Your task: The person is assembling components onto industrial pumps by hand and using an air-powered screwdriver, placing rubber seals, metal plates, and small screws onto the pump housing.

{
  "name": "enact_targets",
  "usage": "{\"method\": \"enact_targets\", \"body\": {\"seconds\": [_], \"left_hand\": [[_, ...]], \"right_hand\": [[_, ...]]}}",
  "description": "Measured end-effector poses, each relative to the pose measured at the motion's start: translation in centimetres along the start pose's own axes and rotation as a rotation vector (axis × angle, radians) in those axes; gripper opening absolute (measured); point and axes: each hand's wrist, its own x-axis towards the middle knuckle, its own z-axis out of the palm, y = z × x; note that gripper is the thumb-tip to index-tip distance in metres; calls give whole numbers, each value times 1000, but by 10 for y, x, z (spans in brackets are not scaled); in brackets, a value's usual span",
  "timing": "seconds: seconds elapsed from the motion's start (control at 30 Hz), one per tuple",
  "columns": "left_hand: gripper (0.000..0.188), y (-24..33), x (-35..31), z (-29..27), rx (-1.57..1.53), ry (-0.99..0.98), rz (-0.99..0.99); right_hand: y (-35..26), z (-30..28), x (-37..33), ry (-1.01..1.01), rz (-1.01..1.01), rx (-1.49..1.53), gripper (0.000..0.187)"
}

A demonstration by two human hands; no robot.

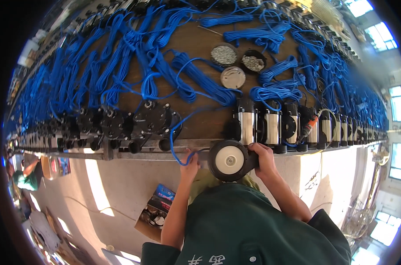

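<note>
In front of my body, at the bench edge, is a pump with a round black housing [214, 164] and a cream disc [224, 161] set in its open face. My right hand [264, 160] is wrapped round the black spout on the pump's right side. Just left of the pump, my left hand [189, 164] is closed on a blue cable [172, 140] that loops down from the bench. Part of the left fingers is hidden by the cable and blur.
Black pumps [152, 120] line the bench edge on the left; silver-bodied ones [247, 126] stand on the right, with an orange power tool [311, 125] among them. Bundled blue cables [205, 81] cover the bench [189, 42] around bowls of small metal parts [224, 55]. An open carton [149, 225] sits on the floor.
</note>
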Motion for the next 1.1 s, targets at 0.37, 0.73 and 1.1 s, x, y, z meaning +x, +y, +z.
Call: {"method": "enact_targets", "body": {"seconds": [0.37, 0.73, 1.1], "left_hand": [[23, 178, -63, -25, -111, -66, -60], [21, 155, -78, -21, -243, 144, -76], [19, 165, -85, -21, -530, 239, -84]], "right_hand": [[-62, 2, 60, -18, -505, -1452, 43], [-55, 14, 100, -195, -800, -1677, 30], [-142, -40, -22, -298, -2258, -1062, 19]]}}
